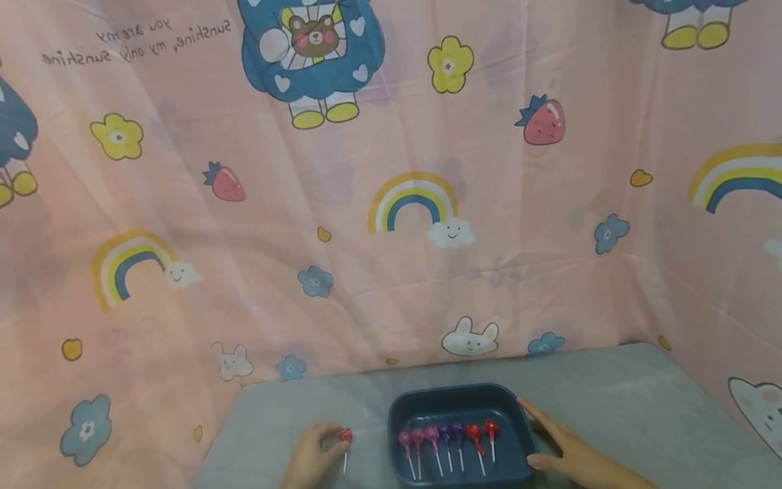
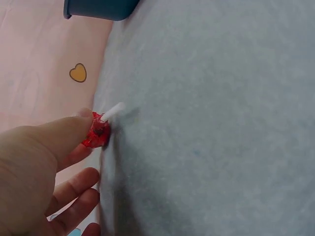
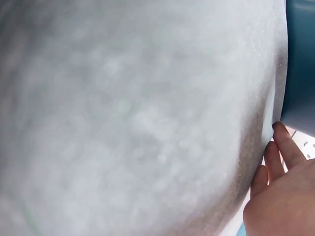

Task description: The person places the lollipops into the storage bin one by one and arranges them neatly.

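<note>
My left hand (image 1: 313,454) pinches a red-wrapped lollipop (image 1: 346,435) by its head between thumb and forefinger, left of a dark blue tray (image 1: 397,401). In the left wrist view the lollipop's white stick (image 2: 113,111) points away from the hand (image 2: 34,167), over the grey surface. Several wrapped lollipops (image 1: 448,432) lie in a row inside the tray: pink at left, purple in the middle, red at right, sticks toward me. Against the tray's right side rest the extended fingers and thumb of my right hand (image 1: 571,451). The right wrist view shows that hand (image 3: 285,196) beside the tray wall (image 3: 302,73).
A grey cloth-like tabletop (image 1: 293,414) lies under the tray. Behind it and at the sides hangs a pink curtain (image 1: 391,292) printed with rainbows, flowers and strawberries, close to the table's far edge.
</note>
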`<state>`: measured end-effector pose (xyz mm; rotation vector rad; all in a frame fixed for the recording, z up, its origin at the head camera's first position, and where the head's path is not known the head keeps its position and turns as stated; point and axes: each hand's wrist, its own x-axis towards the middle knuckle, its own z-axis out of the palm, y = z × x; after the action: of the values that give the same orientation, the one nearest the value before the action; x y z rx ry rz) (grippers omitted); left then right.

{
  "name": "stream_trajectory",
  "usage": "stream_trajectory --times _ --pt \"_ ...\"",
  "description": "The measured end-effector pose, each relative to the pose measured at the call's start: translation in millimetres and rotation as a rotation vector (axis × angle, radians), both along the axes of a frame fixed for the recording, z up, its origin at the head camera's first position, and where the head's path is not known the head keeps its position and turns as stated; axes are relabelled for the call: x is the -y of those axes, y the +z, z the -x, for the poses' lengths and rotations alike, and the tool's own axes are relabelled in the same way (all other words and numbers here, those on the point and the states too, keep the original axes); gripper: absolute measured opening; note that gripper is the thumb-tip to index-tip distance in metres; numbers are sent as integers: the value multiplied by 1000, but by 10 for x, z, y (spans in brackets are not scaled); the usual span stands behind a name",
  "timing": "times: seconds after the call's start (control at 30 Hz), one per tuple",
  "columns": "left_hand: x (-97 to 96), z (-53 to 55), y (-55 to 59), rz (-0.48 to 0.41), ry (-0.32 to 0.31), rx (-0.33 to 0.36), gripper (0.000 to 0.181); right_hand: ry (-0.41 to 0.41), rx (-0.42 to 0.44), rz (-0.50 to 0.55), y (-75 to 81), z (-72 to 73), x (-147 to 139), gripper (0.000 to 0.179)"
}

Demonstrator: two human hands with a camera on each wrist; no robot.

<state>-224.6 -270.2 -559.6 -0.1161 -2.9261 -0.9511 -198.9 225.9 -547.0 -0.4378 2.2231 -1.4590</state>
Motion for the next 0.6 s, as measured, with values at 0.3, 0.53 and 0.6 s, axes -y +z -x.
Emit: stream_trajectory --times 0.3,0.53,0.6 --pt "-8 28 -51 60 -18 -101 31 -25 -41 -75 -28 38 -9 79" --pt "-43 21 -21 60 17 -112 27 -29 -28 -65 -7 35 -6 78" --pt "-45 27 -21 68 20 -110 27 -33 -36 -78 -1 35 0 79"
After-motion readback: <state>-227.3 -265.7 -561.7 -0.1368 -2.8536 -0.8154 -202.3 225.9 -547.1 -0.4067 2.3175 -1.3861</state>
